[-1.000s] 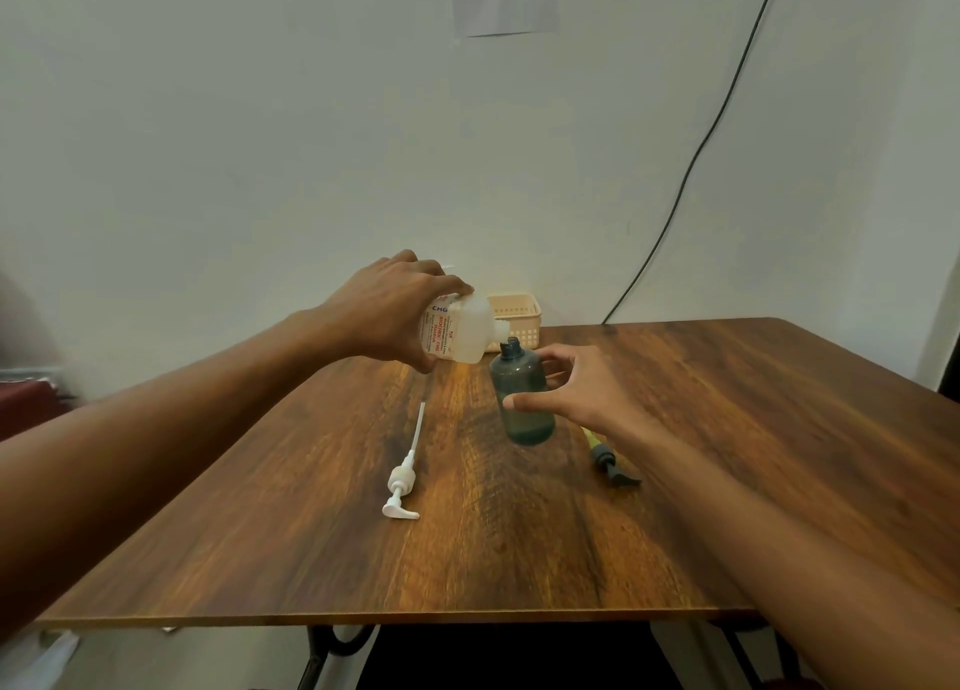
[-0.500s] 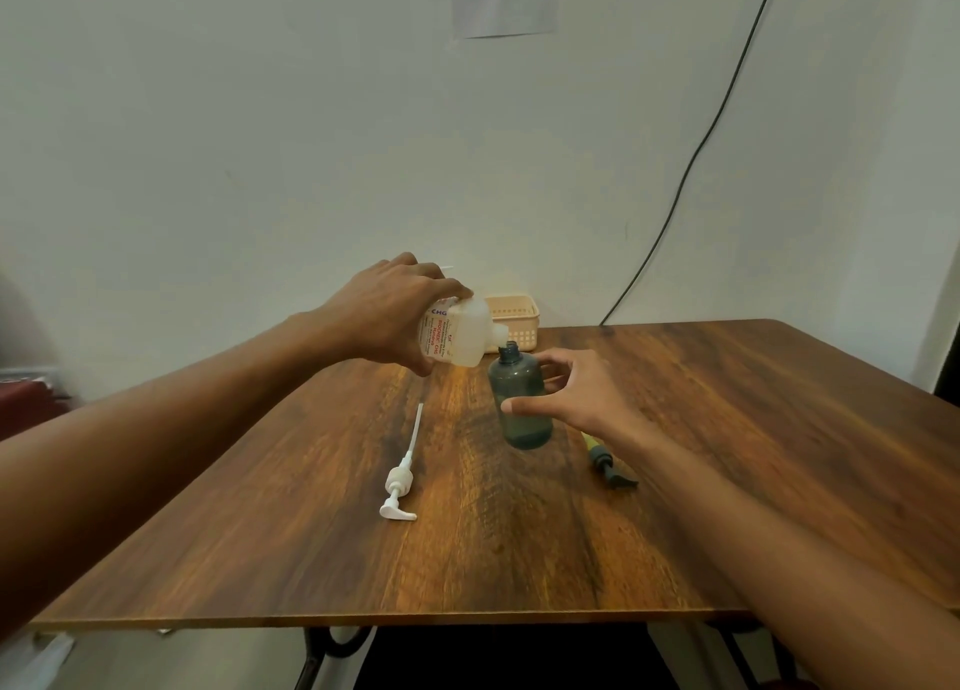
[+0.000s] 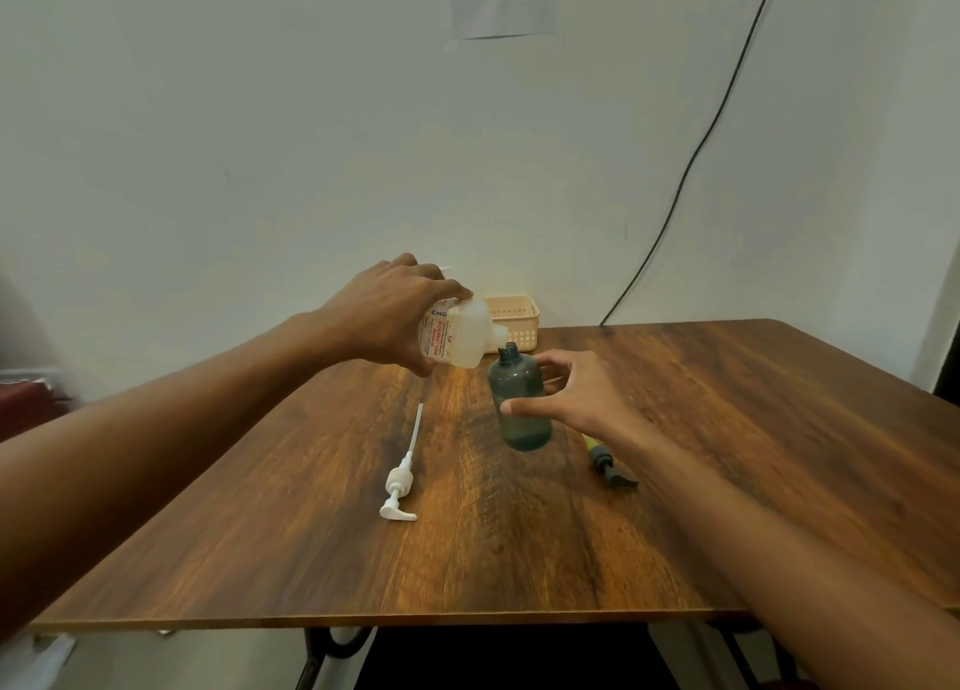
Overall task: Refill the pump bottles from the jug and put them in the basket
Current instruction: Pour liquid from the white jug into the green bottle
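1. dark teal translucent plastic bottle (image 3: 519, 403): standing upright, mouth uncapped.
2. white translucent labelled plastic jug (image 3: 460, 338): tilting sideways, spout hovering just above the bottle's mouth.
3. beige slotted plastic basket (image 3: 514, 318): sitting behind the bottle.
4. white pump head (image 3: 401, 479): lying left of the bottle.

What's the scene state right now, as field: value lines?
left hand: grips white jug, tipped, spout just above the open neck of the teal bottle
right hand: holds teal bottle, upright on table
white pump: lying on table, left of teal bottle
dark pump: lying on table, beside right wrist
basket: far table edge by the wall; contents not visible
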Action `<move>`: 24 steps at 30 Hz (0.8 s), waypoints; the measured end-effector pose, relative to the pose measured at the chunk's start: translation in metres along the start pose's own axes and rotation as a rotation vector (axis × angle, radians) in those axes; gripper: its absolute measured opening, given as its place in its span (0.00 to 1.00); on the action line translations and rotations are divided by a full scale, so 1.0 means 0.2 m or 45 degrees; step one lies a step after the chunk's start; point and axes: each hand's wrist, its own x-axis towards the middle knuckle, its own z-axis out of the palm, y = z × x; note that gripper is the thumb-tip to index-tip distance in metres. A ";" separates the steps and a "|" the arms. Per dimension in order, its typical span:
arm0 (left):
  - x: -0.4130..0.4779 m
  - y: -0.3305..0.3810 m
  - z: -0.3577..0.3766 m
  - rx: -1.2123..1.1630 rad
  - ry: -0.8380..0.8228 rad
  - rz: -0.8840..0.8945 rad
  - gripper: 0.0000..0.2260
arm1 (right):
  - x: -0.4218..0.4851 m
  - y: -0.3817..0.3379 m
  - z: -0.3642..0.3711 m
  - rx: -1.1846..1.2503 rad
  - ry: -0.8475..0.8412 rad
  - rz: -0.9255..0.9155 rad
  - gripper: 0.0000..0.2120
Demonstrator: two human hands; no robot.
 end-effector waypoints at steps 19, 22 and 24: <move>0.00 -0.01 0.01 -0.012 0.009 0.004 0.44 | -0.01 -0.01 0.00 0.008 -0.002 0.008 0.35; 0.00 0.00 0.01 -0.011 0.012 0.008 0.44 | -0.02 -0.01 0.00 0.005 -0.002 0.004 0.35; 0.00 0.00 0.00 -0.008 0.008 0.007 0.44 | -0.02 -0.01 0.00 0.010 0.001 0.007 0.34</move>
